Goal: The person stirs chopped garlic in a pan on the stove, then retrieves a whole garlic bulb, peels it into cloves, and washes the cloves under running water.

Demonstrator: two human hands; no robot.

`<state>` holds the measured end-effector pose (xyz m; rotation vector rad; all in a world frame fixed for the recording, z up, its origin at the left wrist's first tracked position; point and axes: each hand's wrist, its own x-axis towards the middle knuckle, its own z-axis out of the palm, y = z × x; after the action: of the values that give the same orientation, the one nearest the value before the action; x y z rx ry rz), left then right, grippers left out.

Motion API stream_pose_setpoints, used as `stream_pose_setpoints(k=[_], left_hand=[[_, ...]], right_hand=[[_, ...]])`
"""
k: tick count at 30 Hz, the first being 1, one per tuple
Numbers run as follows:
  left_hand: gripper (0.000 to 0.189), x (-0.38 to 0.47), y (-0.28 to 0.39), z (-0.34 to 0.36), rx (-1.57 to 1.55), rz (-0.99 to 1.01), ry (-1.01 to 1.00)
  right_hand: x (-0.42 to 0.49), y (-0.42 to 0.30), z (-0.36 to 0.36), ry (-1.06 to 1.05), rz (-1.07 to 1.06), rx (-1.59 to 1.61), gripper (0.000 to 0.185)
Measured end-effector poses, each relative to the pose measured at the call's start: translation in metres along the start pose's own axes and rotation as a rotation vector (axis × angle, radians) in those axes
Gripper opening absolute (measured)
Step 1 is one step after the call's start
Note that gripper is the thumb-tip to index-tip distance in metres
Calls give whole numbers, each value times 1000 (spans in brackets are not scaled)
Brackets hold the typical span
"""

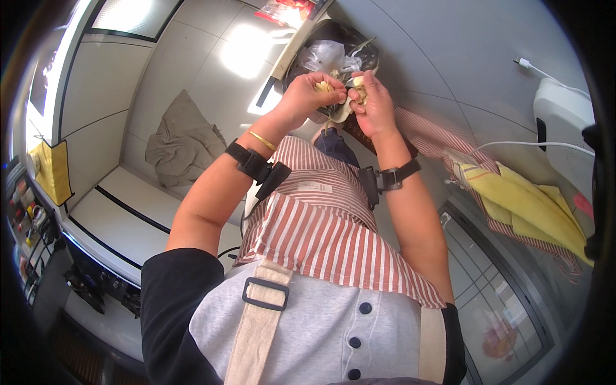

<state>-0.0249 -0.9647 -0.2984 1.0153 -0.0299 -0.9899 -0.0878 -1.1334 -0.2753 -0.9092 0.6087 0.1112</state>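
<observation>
Both hands are raised near each other over a lined trash bin (370,53) that holds a clear plastic bag (327,55) and scraps. Pale yellow pieces, perhaps garlic cloves (323,87), are gripped in my left hand (313,94), its thumb and fingertips pinched together. My right hand (373,103) is curled around similar pale pieces (358,83), with papery bits against the palm. The fingertips of the two hands are close, and whether they touch is hard to tell. A striped apron (327,231) covers my lap.
A grey cloth (180,139) lies on the tiled floor at the left. Yellow towels (519,197) hang at the right, below a white device (563,120) with a cable. White cabinets (96,86) line the left side. A red-and-white package (288,12) is at the top.
</observation>
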Motion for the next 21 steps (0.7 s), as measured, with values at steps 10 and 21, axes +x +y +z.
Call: stream_pose_setpoints(k=[10, 21], left_hand=[[23, 13, -27, -20, -33, -147, 140], [30, 4, -4, -20, -426, -194, -38]], right_hand=[[-4, -11, -9, -66, 199, 254, 30], [-5, -6, 4, -55, 119, -98, 19]])
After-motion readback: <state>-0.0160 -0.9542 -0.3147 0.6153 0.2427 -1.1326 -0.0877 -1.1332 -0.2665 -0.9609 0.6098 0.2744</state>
